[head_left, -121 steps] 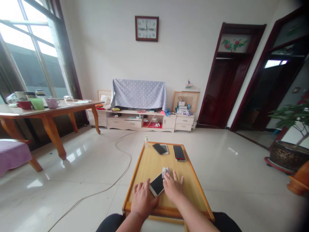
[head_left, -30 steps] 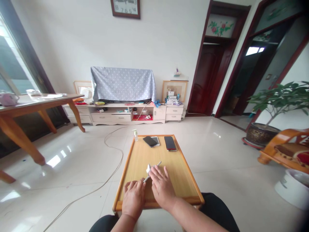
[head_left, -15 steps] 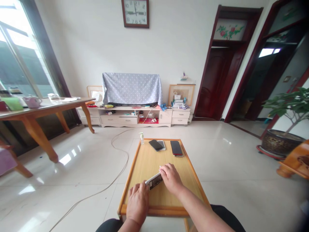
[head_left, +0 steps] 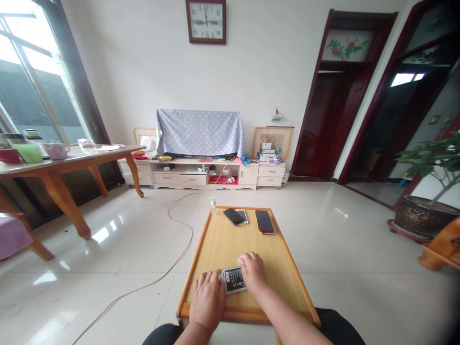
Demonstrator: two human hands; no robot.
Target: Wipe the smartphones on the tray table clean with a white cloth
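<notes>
Far left: one brown wooden table (head_left: 83, 155) with curved legs, bearing a light-green cup (head_left: 31, 153) and a pink mug (head_left: 57, 150). Next: one thin, pale cable (head_left: 168, 273), looped across the glossy tiled floor. Then, before me, one low table of light wood with an orange-brown rim (head_left: 201, 249), with the following. My left hand (head_left: 209, 296): fingers together, clamped on the left end of the phone. One clear pump bottle with a pale-green top (head_left: 213, 206), near the far left corner. One white-edged phone with a dark printed panel uppermost (head_left: 233, 280), between my hands at the near end. One black phone (head_left: 233, 217), overlapping a white, flat device (head_left: 245, 216). One small white wad (head_left: 239, 260), pinched in my right hand (head_left: 253, 273) at the phone's right end. One black phone with a red lower edge (head_left: 264, 221), far right corner.
</notes>
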